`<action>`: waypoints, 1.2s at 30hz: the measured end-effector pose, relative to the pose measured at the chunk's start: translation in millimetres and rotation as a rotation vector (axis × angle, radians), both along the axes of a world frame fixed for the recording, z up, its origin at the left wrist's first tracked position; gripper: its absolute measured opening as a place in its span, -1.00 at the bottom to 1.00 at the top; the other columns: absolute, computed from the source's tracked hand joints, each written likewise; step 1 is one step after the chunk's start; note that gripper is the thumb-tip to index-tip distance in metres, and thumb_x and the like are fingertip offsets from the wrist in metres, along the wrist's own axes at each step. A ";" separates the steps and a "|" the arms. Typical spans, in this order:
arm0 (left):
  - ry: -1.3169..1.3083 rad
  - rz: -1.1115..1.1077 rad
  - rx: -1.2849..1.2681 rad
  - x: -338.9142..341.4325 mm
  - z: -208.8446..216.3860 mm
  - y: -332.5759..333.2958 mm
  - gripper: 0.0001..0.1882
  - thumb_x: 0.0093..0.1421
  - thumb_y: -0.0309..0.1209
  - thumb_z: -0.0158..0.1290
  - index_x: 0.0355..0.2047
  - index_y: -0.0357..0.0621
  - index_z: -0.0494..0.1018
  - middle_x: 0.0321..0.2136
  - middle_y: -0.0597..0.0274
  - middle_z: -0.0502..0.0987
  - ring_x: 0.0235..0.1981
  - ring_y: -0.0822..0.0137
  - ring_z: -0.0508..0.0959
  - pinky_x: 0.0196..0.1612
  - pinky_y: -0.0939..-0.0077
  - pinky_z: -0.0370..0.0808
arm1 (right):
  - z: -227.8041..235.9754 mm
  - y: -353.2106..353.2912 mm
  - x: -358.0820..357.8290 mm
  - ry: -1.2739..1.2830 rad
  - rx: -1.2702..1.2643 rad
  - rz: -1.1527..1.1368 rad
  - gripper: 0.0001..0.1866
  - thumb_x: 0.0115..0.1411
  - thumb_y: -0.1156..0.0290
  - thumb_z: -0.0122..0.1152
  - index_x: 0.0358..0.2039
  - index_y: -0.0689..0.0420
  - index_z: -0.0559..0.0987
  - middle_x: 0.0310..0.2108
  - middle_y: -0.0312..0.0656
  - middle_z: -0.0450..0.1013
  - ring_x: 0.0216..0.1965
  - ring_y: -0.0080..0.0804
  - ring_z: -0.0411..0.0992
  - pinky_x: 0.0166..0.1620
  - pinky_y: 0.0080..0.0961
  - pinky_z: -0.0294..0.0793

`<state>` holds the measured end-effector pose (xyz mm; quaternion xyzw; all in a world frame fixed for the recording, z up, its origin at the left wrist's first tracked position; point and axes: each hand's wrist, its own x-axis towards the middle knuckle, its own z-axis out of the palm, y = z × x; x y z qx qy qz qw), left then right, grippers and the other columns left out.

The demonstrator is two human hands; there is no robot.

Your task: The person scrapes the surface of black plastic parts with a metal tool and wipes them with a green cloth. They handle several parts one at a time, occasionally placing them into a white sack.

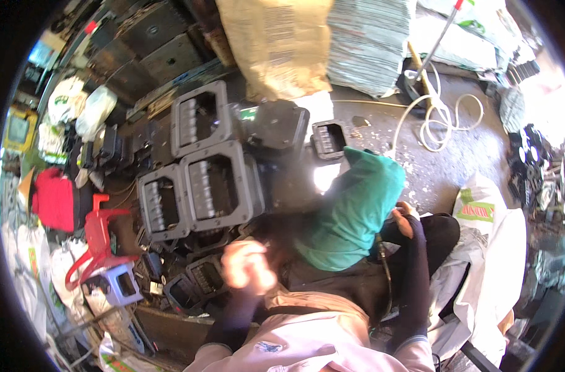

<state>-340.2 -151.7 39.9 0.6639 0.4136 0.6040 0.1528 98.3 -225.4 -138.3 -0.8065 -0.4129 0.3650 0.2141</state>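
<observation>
My left hand (248, 266) is raised beside my lap, close to the stacked grey frames; motion blurs its fingers and nothing clear shows in it. A green cloth (357, 217) is draped over my leg, hiding what lies under it. At the cloth's right edge is my right hand (406, 218), its fingers curled; what they hold, if anything, is hidden. A thin dark hose or cable (383, 263) runs down from beneath the cloth near that hand. Left of my lap stand several grey rectangular housings (217, 186) with open middles and rows of ribs inside.
A small grey frame (330, 139) lies on the floor ahead, by a dark housing (279, 124). A pale hose (440, 124) coils at the far right. A red plastic chair (99, 239) and a lilac stool (122, 285) stand left. White sacks (481, 248) lie to my right.
</observation>
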 end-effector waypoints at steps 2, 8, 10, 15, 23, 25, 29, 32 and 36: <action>0.022 -0.206 -0.152 68.7 -6.9 12.1 -0.84 0.32 -0.42 -0.03 -0.25 -0.30 0.43 -0.40 0.12 0.54 -0.31 0.32 0.55 -0.19 0.45 0.49 | 23.2 5.4 -10.7 -0.017 -0.034 -0.010 -0.60 0.25 0.30 0.16 0.01 0.29 0.48 -0.27 0.08 0.59 -0.21 -0.16 0.57 -0.12 -0.30 0.52; -0.020 -0.172 -0.887 214.8 -107.3 150.8 -0.76 0.30 -0.34 0.03 -0.23 -0.33 0.48 -0.31 0.11 0.54 -0.27 0.33 0.56 -0.15 0.39 0.52 | 80.8 -19.1 -39.5 0.220 0.037 -0.199 -0.58 0.22 0.31 0.23 0.02 0.28 0.49 -0.18 0.09 0.58 -0.17 -0.16 0.57 -0.08 -0.30 0.54; 0.029 -0.165 -1.104 233.6 -145.4 186.5 -0.75 0.29 -0.34 0.04 -0.23 -0.32 0.49 -0.31 0.12 0.55 -0.28 0.33 0.56 -0.15 0.40 0.51 | 86.1 -36.0 -57.6 0.282 -0.042 -0.270 -0.53 0.21 0.31 0.27 0.06 0.29 0.47 -0.16 0.09 0.57 -0.15 -0.15 0.57 -0.06 -0.29 0.53; 0.266 -0.091 -1.254 245.2 -229.5 230.0 -0.75 0.26 -0.32 0.08 -0.22 -0.30 0.50 -0.31 0.15 0.55 -0.28 0.36 0.56 -0.17 0.41 0.51 | 66.8 -52.8 -86.7 0.105 -0.143 -0.120 -0.49 0.13 0.34 0.24 0.08 0.27 0.46 -0.07 0.12 0.54 -0.03 -0.15 0.54 0.02 -0.31 0.49; 0.391 -0.077 -1.322 234.4 -284.6 249.8 -0.73 0.23 -0.29 0.13 -0.22 -0.26 0.52 -0.31 0.19 0.57 -0.29 0.39 0.55 -0.20 0.43 0.49 | 36.9 -30.8 -88.4 0.086 -0.504 -0.103 -0.49 0.13 0.21 0.22 0.07 0.15 0.47 -0.07 0.20 0.51 -0.01 0.12 0.49 0.04 -0.10 0.46; 0.399 -0.089 -1.336 230.1 -293.2 252.7 -0.73 0.22 -0.28 0.14 -0.22 -0.26 0.52 -0.31 0.21 0.57 -0.29 0.40 0.55 -0.20 0.43 0.49 | 33.7 -26.0 -91.3 -0.035 -0.381 -0.124 -0.50 0.12 0.17 0.25 0.03 0.14 0.47 -0.13 0.22 0.52 -0.04 0.16 0.50 0.02 -0.06 0.46; 0.076 -0.110 -1.303 222.1 -309.0 264.0 -0.72 0.20 -0.27 0.17 -0.21 -0.24 0.53 -0.32 0.23 0.57 -0.30 0.42 0.55 -0.22 0.44 0.48 | 49.7 -25.7 -86.2 0.007 -0.420 -0.318 -0.57 0.14 0.21 0.22 -0.04 0.17 0.48 -0.20 0.23 0.53 -0.08 0.18 0.51 -0.02 -0.06 0.48; 0.268 -0.287 -0.860 226.8 -295.7 282.4 -0.80 0.21 -0.38 0.14 -0.20 -0.19 0.53 -0.37 0.23 0.56 -0.36 0.38 0.55 -0.34 0.42 0.50 | 88.1 -32.6 -74.8 -0.014 -0.223 -0.422 -0.68 0.14 0.31 0.21 -0.17 0.26 0.49 -0.26 0.22 0.53 -0.14 0.17 0.52 -0.07 -0.09 0.47; -0.347 -0.389 -1.461 272.0 -224.7 303.7 -0.64 0.26 -0.21 0.06 0.03 -0.03 0.43 -0.14 0.07 0.46 -0.16 0.12 0.52 -0.27 0.04 0.51 | 146.7 -28.5 -60.5 -0.283 0.158 -0.346 -0.68 0.12 0.30 0.26 -0.28 0.32 0.49 -0.23 0.14 0.46 -0.22 0.03 0.46 -0.11 -0.20 0.44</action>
